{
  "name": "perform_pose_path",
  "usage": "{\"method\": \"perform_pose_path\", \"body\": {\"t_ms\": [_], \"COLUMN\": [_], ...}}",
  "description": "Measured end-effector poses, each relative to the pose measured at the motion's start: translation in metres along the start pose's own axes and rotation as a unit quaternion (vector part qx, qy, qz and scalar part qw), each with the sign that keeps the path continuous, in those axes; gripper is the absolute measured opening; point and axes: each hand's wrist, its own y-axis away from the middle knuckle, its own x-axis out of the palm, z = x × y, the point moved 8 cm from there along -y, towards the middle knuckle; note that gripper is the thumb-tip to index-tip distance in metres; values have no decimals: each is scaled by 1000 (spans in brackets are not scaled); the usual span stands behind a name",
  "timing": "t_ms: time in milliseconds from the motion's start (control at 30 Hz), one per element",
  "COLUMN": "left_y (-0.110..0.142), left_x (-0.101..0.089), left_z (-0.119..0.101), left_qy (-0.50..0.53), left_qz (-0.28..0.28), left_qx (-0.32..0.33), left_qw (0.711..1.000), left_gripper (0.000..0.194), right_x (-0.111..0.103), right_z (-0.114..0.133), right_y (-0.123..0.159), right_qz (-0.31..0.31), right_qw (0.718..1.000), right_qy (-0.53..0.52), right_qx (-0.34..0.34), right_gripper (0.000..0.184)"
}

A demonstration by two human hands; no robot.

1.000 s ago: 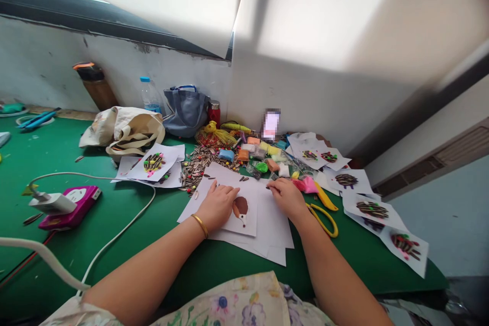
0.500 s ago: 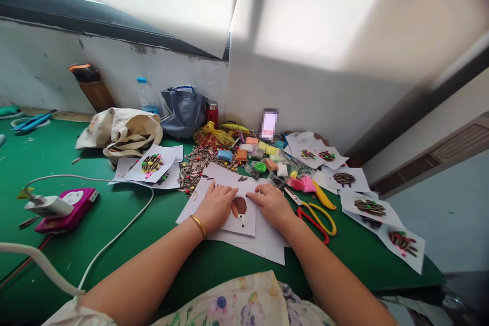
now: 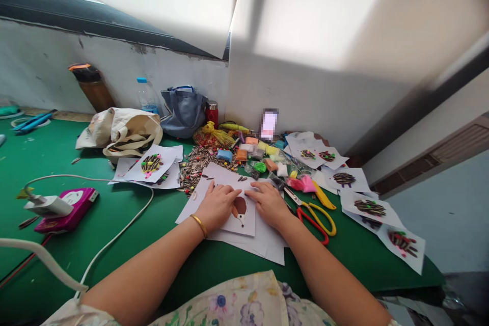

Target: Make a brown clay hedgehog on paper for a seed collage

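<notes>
A white sheet (image 3: 247,225) lies on other papers in front of me and bears a brown clay hedgehog (image 3: 240,208) with a pale, pointed face. My left hand (image 3: 217,206) rests palm down on the sheet, left of the hedgehog, its fingers stretched forward. On the right side of the sheet lies my right hand (image 3: 270,204), fingers extended toward the hedgehog's top. Neither hand shows anything held. A few loose sunflower seeds (image 3: 242,179) lie on the paper beyond my fingers.
Behind the sheet spreads a sunflower seed pile (image 3: 198,163), beside several bagged clay pieces (image 3: 263,153). Scissors (image 3: 315,216) and a yellow cutter (image 3: 324,196) lie right of my right hand. Seed-covered pictures (image 3: 370,207) line the right edge. A white cable (image 3: 114,237) crosses the left side.
My right hand has shifted slightly left, its fingertips nearer the hedgehog. My left hand's fingertips have edged a little to the right. The sheet stays in place.
</notes>
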Motion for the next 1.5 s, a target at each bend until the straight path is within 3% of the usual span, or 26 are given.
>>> {"method": "perform_pose_path", "body": {"t_ms": [400,500,567,600,667,767,1033,1500], "left_y": [-2,-2,-2,-2,-2,-2,-2,2], "left_x": [-12,-11,-10,-9,-9,-9,-9,-16], "left_z": [-17,-18,-18,-18,-18,-17,-13,-13], "left_qy": [-26,-33,-36,-37,-38,-35,-23,-24], "left_qz": [-27,-27,-25,-25,-23,-24,-29,-25], "left_qx": [-16,-18,-17,-16,-15,-20,-25,-23], "left_qw": [999,999,999,999,999,999,999,999], "left_gripper": [39,39,39,39,40,38,36,30], "right_x": [-3,-22,-38,-43,-42,-34,-27,-25], "right_z": [-6,-19,-36,-44,-55,-56,-47,-51], "right_y": [-1,2,9,13,22,32,21,-2], "right_qz": [-61,-107,-135,-132,-60,25,54,74], "right_qw": [992,991,986,983,980,968,947,939], "right_qy": [-103,-79,-35,-3,62,153,253,272], "right_qx": [-26,14,88,129,180,195,189,198], "right_gripper": [52,44,31,26,20,19,21,28]}}
